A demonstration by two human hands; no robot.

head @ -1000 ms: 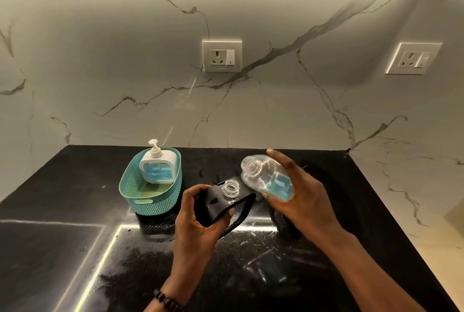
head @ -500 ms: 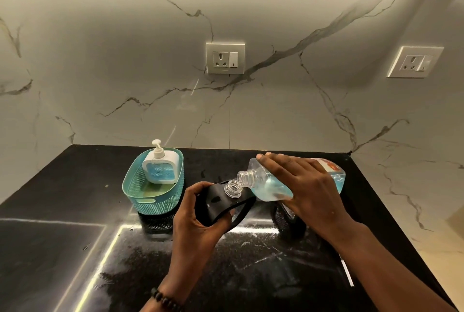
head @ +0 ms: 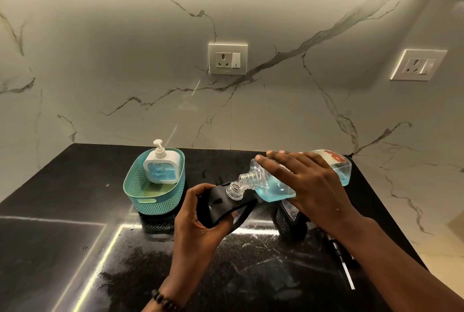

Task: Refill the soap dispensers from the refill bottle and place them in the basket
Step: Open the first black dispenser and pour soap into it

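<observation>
My left hand [head: 194,221] grips a black soap dispenser [head: 218,205] with a clear threaded neck, tilted above the counter. In my right hand [head: 316,186] lies the clear refill bottle [head: 273,187] of blue liquid, tipped sideways with its open mouth against the dispenser's neck. A white pump dispenser [head: 160,167] holding blue soap stands in the teal basket [head: 150,205] at the left.
The black stone counter [head: 62,249] shows bright reflections. A dark object [head: 291,221] sits under my right hand, partly hidden. Marble wall behind carries two sockets [head: 228,58]. The counter's right edge meets a pale surface [head: 447,236].
My right hand tipped the refill bottle from raised to lying sideways and brought its mouth down to the black dispenser's neck. My left hand stayed where it was.
</observation>
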